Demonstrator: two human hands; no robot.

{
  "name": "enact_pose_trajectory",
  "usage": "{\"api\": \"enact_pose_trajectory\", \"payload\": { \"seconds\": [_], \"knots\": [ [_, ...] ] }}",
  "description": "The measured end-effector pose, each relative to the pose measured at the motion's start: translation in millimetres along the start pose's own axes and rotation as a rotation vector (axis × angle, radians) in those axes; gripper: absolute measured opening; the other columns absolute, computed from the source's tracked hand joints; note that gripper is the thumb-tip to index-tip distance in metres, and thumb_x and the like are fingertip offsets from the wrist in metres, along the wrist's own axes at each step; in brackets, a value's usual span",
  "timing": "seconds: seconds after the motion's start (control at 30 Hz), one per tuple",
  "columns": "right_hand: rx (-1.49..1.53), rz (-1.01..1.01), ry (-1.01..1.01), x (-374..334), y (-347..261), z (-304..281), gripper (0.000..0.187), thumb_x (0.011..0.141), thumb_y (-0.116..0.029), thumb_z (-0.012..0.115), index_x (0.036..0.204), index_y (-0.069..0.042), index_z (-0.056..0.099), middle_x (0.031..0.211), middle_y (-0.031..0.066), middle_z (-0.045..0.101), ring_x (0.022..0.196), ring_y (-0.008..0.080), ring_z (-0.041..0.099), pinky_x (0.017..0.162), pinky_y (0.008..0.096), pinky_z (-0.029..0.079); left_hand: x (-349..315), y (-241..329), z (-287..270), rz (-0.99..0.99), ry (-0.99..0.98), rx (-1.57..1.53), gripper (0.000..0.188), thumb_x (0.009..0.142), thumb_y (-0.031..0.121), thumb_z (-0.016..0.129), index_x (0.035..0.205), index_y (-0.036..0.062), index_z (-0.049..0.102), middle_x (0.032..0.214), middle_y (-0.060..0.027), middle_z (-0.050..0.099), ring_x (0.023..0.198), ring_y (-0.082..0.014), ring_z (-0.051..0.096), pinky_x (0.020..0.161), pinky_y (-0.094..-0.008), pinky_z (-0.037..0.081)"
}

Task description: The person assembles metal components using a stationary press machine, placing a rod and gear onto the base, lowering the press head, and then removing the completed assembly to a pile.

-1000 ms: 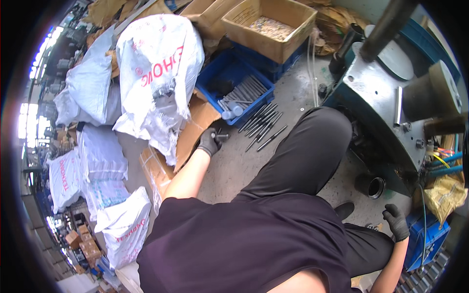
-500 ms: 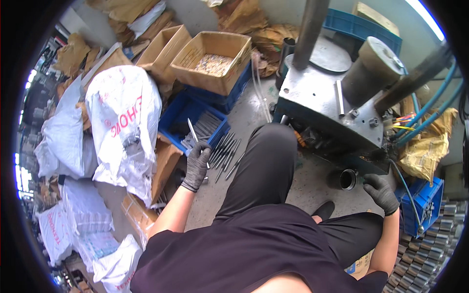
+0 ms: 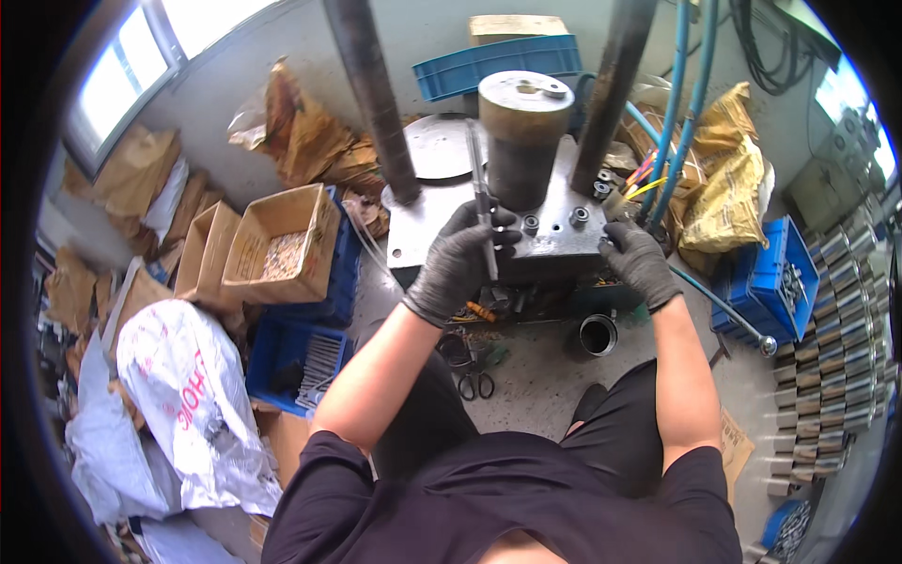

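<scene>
My left hand (image 3: 458, 258), in a dark glove, is closed around a slender metal rod (image 3: 476, 164). The rod stands nearly upright in front of the press's steel plate (image 3: 432, 226). Its upper part passes left of a thick dark cylinder (image 3: 526, 141) with a pale top; its lower end shows below my fingers. At the plate's right front corner is my gloved right hand (image 3: 644, 268), fingers bent together near a round fitting (image 3: 580, 217) and some coloured wires (image 3: 644, 186). What its fingertips hold, if anything, cannot be made out.
Two dark columns (image 3: 376, 103) rise from the plate. Blue hoses (image 3: 691, 103) hang at the right, above a blue bin (image 3: 770, 282) and stacked metal cylinders (image 3: 832, 348). Rods lie in a blue crate (image 3: 272, 362) at left. A black cup (image 3: 598, 335) and scissors (image 3: 476, 383) are on the floor.
The view has swung right toward the press. My left hand has carried the rod from beside the blue crate to the plate. My right hand has risen from near the black cup to the plate's corner.
</scene>
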State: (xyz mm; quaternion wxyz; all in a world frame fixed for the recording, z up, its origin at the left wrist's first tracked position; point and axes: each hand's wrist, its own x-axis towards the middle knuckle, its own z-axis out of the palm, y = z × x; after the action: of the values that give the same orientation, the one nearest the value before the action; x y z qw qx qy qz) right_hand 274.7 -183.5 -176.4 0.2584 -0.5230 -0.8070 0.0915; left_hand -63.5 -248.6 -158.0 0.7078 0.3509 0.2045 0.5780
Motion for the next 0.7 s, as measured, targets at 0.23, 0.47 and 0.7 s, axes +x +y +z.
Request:
{"api": "enact_pose_trajectory", "payload": {
  "seconds": [0.23,0.47,0.7],
  "knots": [
    [-0.004,0.162,0.039,37.9,8.4,35.8,0.041,0.091,-0.029,0.075,0.127,-0.009,0.070,0.121,0.0223,0.071,0.114,0.0417,0.068,0.098,0.0497,0.054,0.8,-108.7,-15.0,-0.238,0.170,0.182,0.040,0.098,0.019,0.061,0.134,0.0020,0.055,0.110,-0.0123,0.071,0.085,-0.0174,0.070,0.073,-0.0301,0.060],
    [-0.102,0.148,0.037,62.3,8.2,68.9,0.026,0.087,-0.030,0.078,0.103,-0.010,0.077,0.119,0.0166,0.070,0.113,0.0367,0.068,0.097,0.0467,0.055,10.4,-121.1,-3.9,-0.256,0.262,0.198,0.033,0.105,0.016,0.053,0.134,0.0030,0.059,0.105,-0.0119,0.074,0.080,-0.0174,0.070,0.074,-0.0299,0.059],
    [-0.022,0.170,0.063,70.4,2.6,70.3,0.023,0.082,-0.024,0.082,0.094,-0.007,0.074,0.109,0.0142,0.069,0.102,0.0380,0.069,0.091,0.0470,0.056,8.0,-121.3,-7.7,-0.247,0.271,0.240,0.028,0.104,0.010,0.059,0.130,0.0015,0.062,0.109,-0.0108,0.072,0.095,-0.0182,0.070,0.089,-0.0331,0.059]
  ]
}}
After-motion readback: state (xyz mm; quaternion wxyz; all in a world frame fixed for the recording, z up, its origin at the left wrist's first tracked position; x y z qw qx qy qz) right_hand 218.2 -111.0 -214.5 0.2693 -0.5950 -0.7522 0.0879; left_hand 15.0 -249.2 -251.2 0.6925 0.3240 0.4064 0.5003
